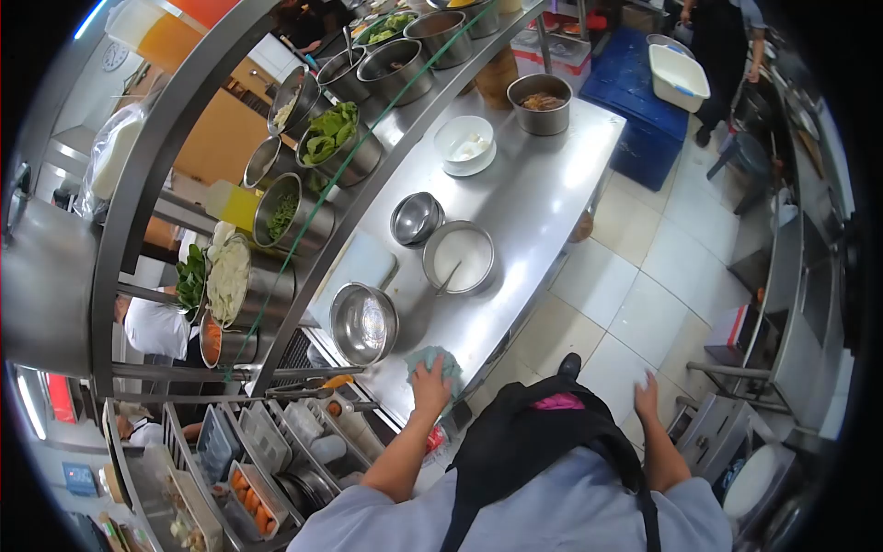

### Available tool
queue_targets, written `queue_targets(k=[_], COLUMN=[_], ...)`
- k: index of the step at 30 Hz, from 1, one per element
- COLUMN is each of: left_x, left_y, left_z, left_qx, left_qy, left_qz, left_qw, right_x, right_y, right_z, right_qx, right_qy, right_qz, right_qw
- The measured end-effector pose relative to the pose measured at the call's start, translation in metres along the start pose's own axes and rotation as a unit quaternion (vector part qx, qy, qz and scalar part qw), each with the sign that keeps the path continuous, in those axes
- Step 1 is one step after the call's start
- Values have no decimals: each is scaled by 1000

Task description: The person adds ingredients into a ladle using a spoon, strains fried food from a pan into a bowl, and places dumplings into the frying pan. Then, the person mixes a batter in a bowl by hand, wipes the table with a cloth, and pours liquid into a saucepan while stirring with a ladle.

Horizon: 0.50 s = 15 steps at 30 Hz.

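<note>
My left hand (430, 385) presses on a grey-green cloth (449, 368) at the near corner of the steel table (543, 193), fingers on top of it. My right hand (647, 396) hangs over the floor at my right side, holding nothing, its fingers somewhat apart. Just beyond the cloth sits a shiny empty steel bowl (363, 324). Farther along are a pot of white contents (463, 260) with a spoon handle in it, nested small steel bowls (417, 219), a white bowl (464, 140) and a pot of brown food (540, 103).
A shelf (405, 120) above the table's left side bears pots of greens and other food. Drawers with carrots (253, 501) are at lower left. A blue chest (635, 110) and a person in a dark apron (717, 55) stand at the back. Shelving lines the right side.
</note>
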<state>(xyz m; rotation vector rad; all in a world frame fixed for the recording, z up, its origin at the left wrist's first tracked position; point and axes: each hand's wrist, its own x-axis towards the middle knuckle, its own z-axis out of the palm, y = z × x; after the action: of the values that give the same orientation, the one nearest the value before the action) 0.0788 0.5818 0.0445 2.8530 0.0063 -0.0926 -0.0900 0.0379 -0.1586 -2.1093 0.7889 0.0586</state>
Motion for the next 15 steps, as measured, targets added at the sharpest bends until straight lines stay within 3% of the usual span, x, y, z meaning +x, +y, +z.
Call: queue_targets(k=[2, 4, 5, 6, 8, 9, 10, 12, 13, 14, 15], left_x=[25, 66, 94, 122, 168, 177, 185, 216, 204, 181, 166], left_y=[-22, -11, -9, -8, -7, -9, -12, -35, -25, -17, -24], left_z=[14, -11, -13, -11, 0, 5, 8, 42, 26, 15, 30], left_qx=[-61, -103, -108, -113, -28, -35, -2, -6, -51, -77, -117], left_qy=[-26, 58, 127, 194, 251, 247, 193, 116, 85, 92, 123], left_qz=[-9, 10, 26, 40, 12, 12, -50, -110, -97, 8, 50], left_qw=[998, 993, 986, 974, 968, 968, 980, 987, 990, 993, 984], right_x=[-60, -131, -173, -210, -275, -299, -323, -347, -362, -375, -386], right_y=[90, 198, 215, 217, 188, 157, 128, 96, 96, 73, 74], right_z=[-31, -47, -55, -56, -62, -59, -57, -40, -33, -26, -7], right_qx=[-5, 6, 27, 43, 161, 184, 206, 173, 181, 187, 221], right_qy=[36, 55, 56, 58, -4, -17, -30, -89, -100, -59, -14], right_qz=[184, 286, 312, 312, 444, 464, 485, 420, 392, 421, 374], right_qw=[982, 957, 948, 947, 882, 866, 849, 886, 897, 885, 901])
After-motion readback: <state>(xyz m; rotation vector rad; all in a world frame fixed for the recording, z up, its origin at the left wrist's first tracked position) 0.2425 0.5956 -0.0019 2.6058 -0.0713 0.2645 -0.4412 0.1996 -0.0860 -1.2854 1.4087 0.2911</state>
